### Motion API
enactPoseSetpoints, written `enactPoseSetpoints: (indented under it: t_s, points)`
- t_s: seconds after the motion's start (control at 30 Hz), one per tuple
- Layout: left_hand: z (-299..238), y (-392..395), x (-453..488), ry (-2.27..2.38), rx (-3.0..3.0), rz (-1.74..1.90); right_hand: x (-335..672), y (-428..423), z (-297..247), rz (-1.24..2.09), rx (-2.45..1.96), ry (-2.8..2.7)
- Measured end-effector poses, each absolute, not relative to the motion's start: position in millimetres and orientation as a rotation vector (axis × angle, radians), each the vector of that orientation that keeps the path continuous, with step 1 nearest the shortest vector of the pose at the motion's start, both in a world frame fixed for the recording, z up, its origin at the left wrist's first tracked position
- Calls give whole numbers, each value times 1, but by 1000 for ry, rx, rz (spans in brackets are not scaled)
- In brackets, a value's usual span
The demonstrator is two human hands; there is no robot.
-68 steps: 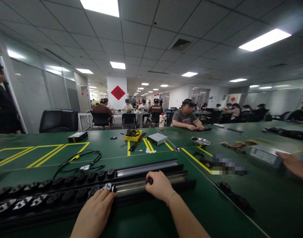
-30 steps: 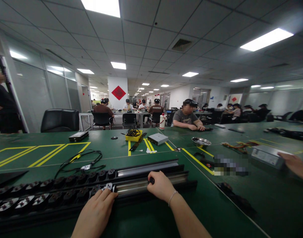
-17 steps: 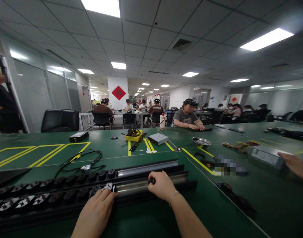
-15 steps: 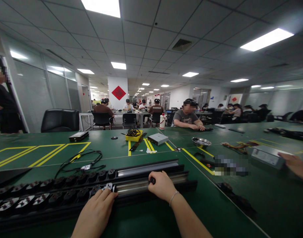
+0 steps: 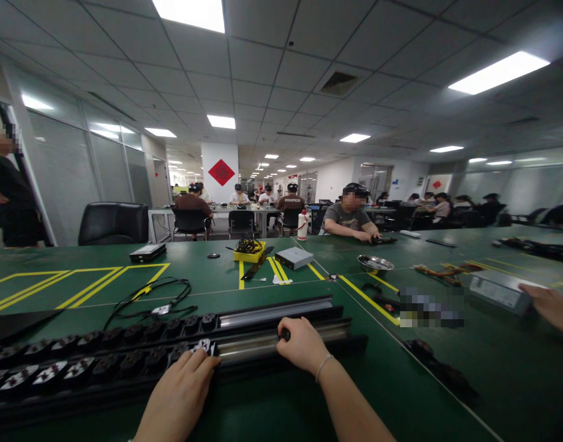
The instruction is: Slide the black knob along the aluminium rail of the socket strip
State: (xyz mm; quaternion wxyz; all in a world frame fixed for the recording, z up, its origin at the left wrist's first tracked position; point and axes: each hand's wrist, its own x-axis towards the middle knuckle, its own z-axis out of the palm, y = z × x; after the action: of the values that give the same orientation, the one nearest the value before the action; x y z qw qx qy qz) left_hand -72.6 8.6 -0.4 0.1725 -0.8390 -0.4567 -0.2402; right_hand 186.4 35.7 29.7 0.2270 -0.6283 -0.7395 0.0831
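Note:
Two long black channel strips point(image 5: 281, 362) lie side by side before me, with rows of black socket-like modules point(image 5: 104, 366) on their left part and bare shiny metal inside on the right. My left hand point(image 5: 182, 383) rests over the front strip, its bent fingers closed around the last module point(image 5: 202, 348) of that row and the strip's edge. My right hand point(image 5: 303, 345) is closed in a fist over the bare channel of the front strip. A small black round-ended piece point(image 5: 285, 334) pokes out of it; the rest is hidden by my fingers.
Behind the strips lie a looped black cable point(image 5: 147, 298), a yellow box of wires point(image 5: 248, 252), a grey drive point(image 5: 295, 258) and a metal bowl point(image 5: 376, 264). At right, another person's hand point(image 5: 548, 307) touches a silver power supply point(image 5: 500, 291). A co-worker point(image 5: 350, 215) sits opposite.
My hands have hardly moved on the strip. The view has shifted very slightly. Across the table, the co-worker's hands have shifted a little onto a dark item.

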Motion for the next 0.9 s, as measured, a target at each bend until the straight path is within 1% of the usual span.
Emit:
enactPoseSetpoints:
  t_s: [0.57, 0.9]
  points:
    - [3, 7, -70, -1339, -2402, -631, 190, 35, 26, 230, -1690, -2003]
    - [-2, 8, -72, -1309, -2386, -662, 189, 37, 23, 191, -1701, -2001]
